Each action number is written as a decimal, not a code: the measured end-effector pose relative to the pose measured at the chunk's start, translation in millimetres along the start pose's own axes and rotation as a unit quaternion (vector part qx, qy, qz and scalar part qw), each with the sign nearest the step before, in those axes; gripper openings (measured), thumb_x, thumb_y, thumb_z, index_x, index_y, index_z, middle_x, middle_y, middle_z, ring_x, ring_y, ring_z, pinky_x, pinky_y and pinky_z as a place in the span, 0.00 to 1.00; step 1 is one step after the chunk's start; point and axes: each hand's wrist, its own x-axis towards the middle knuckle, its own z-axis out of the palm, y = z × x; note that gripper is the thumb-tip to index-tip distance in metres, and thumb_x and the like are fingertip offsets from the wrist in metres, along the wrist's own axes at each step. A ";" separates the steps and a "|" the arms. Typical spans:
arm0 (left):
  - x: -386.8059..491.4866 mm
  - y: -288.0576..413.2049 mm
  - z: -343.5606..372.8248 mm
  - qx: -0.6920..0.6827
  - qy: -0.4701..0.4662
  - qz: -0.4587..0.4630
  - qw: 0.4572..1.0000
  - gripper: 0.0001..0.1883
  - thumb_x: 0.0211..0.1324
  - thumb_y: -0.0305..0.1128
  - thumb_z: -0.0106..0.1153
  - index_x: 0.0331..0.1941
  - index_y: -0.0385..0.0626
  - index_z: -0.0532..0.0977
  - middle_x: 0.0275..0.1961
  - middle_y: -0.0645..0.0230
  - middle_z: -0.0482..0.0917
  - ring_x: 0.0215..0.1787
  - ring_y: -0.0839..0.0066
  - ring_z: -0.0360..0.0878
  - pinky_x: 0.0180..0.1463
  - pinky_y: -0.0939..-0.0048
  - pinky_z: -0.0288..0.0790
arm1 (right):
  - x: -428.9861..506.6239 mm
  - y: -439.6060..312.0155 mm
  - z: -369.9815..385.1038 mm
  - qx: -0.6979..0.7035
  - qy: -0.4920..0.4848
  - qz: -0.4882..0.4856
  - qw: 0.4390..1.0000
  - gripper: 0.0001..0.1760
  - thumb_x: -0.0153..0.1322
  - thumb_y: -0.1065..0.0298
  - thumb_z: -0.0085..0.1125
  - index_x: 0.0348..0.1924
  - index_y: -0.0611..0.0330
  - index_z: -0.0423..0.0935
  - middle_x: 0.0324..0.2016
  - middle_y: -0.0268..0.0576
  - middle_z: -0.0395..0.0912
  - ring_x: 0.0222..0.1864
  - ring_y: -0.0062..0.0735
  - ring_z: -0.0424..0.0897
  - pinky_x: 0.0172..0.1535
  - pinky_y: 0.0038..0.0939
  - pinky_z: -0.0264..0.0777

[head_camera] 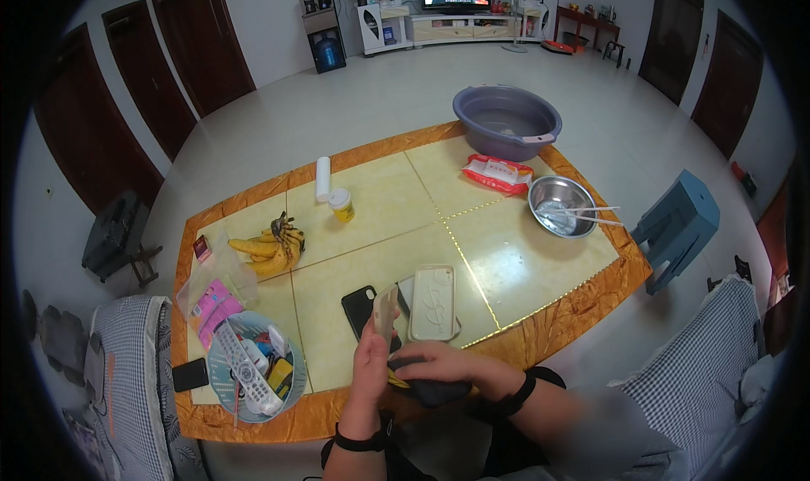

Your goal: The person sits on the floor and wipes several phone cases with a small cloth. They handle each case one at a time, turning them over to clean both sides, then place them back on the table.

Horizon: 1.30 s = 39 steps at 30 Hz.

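Observation:
My left hand (pixel 368 364) grips a pale beige phone case (pixel 384 310), held upright near the table's front edge. In my right hand (pixel 436 359) is a dark cloth (pixel 440 390) with a yellow part; it is close beside my left hand's wrist, and whether it touches the case is hard to tell. Behind the held case lies a black phone case (pixel 359 305), partly covered. To the right, a cream phone case (pixel 434 304) with a raised line pattern rests over another flat item, of which only the edges show.
A blue-grey plastic basket (pixel 294 370) with remote controls stands at front left, near a dark phone (pixel 190 374). Bananas (pixel 272 250), a lidded yellow-and-white cup (pixel 341 205) and a white cylinder (pixel 323 178) sit behind. At right are red-and-white wipes (pixel 498 173), a purple basin (pixel 506 147) and a steel bowl (pixel 550 224) with chopsticks.

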 end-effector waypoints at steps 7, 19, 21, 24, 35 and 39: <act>-2.3 15.2 1.1 -0.037 -0.019 -0.045 0.998 0.40 0.72 0.65 0.38 0.69 0.40 0.65 0.63 0.65 0.77 0.52 0.77 0.73 0.60 0.71 0.68 | -2.6 -0.8 3.1 0.200 -0.013 0.025 0.979 0.19 0.74 0.62 0.61 0.55 0.63 0.79 0.39 0.30 0.81 0.39 0.14 0.76 0.42 0.19 0.71; -2.0 8.4 0.0 -0.116 -0.033 -0.116 0.986 0.33 0.77 0.55 0.38 0.71 0.39 0.63 0.65 0.65 0.73 0.65 0.74 0.69 0.69 0.71 0.62 | -4.6 -6.5 1.7 0.316 0.119 -0.071 0.939 0.23 0.76 0.68 0.59 0.61 0.68 0.74 0.47 0.36 0.81 0.46 0.19 0.79 0.50 0.23 0.75; -4.2 4.3 3.9 -0.097 -0.020 -0.128 0.987 0.32 0.78 0.53 0.37 0.71 0.38 0.62 0.67 0.64 0.71 0.69 0.73 0.66 0.71 0.71 0.60 | -3.4 -3.9 -3.5 0.311 0.147 -0.088 0.935 0.25 0.76 0.68 0.59 0.65 0.67 0.71 0.51 0.37 0.80 0.50 0.20 0.79 0.54 0.24 0.75; -4.4 -2.4 6.2 -0.085 -0.043 -0.174 0.980 0.33 0.78 0.54 0.37 0.71 0.38 0.62 0.68 0.63 0.70 0.68 0.74 0.66 0.71 0.72 0.60 | 1.3 2.2 -8.7 0.252 0.218 -0.152 0.931 0.24 0.76 0.67 0.60 0.64 0.66 0.72 0.52 0.41 0.79 0.52 0.27 0.78 0.56 0.28 0.73; 2.0 0.0 4.2 -0.237 0.031 -0.170 0.956 0.38 0.75 0.62 0.31 0.66 0.38 0.67 0.62 0.61 0.76 0.63 0.68 0.75 0.64 0.64 0.71 | 2.3 -0.6 1.3 -0.252 0.176 -0.271 0.912 0.24 0.73 0.59 0.59 0.61 0.57 0.75 0.46 0.53 0.76 0.48 0.54 0.77 0.51 0.43 0.73; 6.8 8.4 1.4 -0.269 0.072 -0.145 0.949 0.41 0.73 0.65 0.28 0.70 0.39 0.63 0.65 0.58 0.74 0.65 0.64 0.74 0.65 0.60 0.71 | -0.3 -3.3 5.1 -0.272 0.095 -0.220 0.932 0.23 0.72 0.61 0.63 0.60 0.54 0.77 0.42 0.52 0.74 0.44 0.51 0.78 0.48 0.38 0.73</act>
